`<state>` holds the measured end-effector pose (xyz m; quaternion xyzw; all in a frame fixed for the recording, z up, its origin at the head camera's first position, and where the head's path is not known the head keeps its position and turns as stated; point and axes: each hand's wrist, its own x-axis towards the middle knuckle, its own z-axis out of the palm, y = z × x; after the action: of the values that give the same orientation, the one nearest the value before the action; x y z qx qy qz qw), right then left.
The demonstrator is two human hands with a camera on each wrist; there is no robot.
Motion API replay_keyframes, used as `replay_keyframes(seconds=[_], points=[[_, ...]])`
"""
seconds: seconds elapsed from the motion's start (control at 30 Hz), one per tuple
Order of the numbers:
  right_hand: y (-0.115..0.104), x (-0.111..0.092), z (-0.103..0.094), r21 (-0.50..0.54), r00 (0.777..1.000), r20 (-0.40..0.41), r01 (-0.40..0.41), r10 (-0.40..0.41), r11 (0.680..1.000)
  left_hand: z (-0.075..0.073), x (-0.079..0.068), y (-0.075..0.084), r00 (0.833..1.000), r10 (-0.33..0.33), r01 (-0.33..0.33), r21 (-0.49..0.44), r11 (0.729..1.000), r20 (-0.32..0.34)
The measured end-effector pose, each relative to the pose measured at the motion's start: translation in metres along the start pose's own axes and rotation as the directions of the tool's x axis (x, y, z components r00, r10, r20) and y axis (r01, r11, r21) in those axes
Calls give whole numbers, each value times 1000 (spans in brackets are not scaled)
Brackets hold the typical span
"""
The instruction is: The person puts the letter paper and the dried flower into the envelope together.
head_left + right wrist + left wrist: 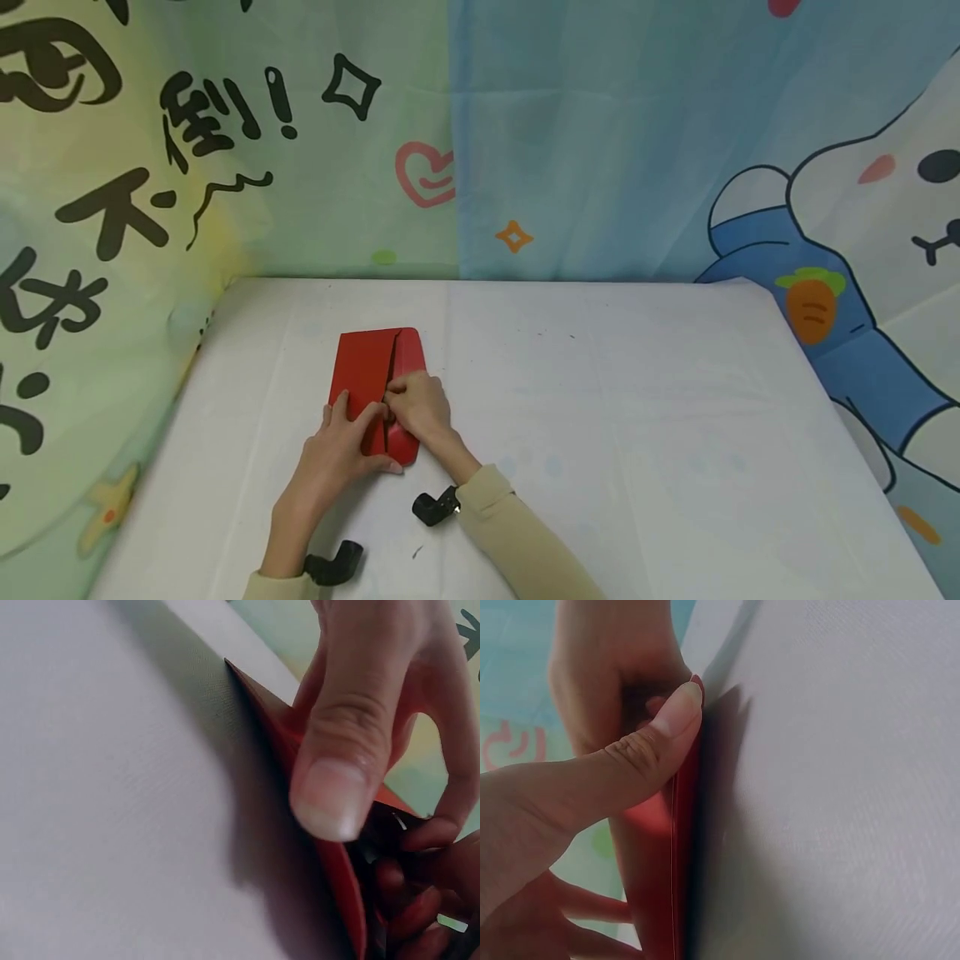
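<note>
A flat red envelope (364,356) lies on the white table, with a rounded flap (408,354) along its right side and a dark slit between the two. My left hand (341,442) holds the envelope, its thumb against the near edge and its other fingers spread over the red face. At the slit my right hand (422,407) curls its fingertips onto the flap side, close to the left index finger. In the right wrist view the left thumb (337,780) covers part of the red edge, and a dark part shows near the right fingers (420,915). What those fingertips pinch is partly hidden.
A white cloth covers the table (637,433). Behind it hangs a printed curtain (585,150) with lettering and a cartoon animal. Black camera mounts (336,564) sit at both wrists, and a small dark mark (417,552) lies near the front.
</note>
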<state>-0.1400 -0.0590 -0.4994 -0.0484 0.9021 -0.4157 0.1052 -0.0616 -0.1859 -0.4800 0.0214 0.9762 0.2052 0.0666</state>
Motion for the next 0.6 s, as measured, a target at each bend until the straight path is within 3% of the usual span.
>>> replay_keyframes(seconds=[0.13, 0.33, 0.6], points=[[3, -2, -3, 3, 999, 23, 43, -43, 999, 1, 0, 1, 1000, 3, -3, 5, 1000, 9], [9, -8, -14, 24, 997, 61, 45, -46, 999, 1, -1, 3, 1000, 9, -9, 10, 1000, 16], [22, -27, -39, 278, 979, 166, 65, -115, 958, 2, -3, 6, 1000, 3, -3, 40, 999, 8]])
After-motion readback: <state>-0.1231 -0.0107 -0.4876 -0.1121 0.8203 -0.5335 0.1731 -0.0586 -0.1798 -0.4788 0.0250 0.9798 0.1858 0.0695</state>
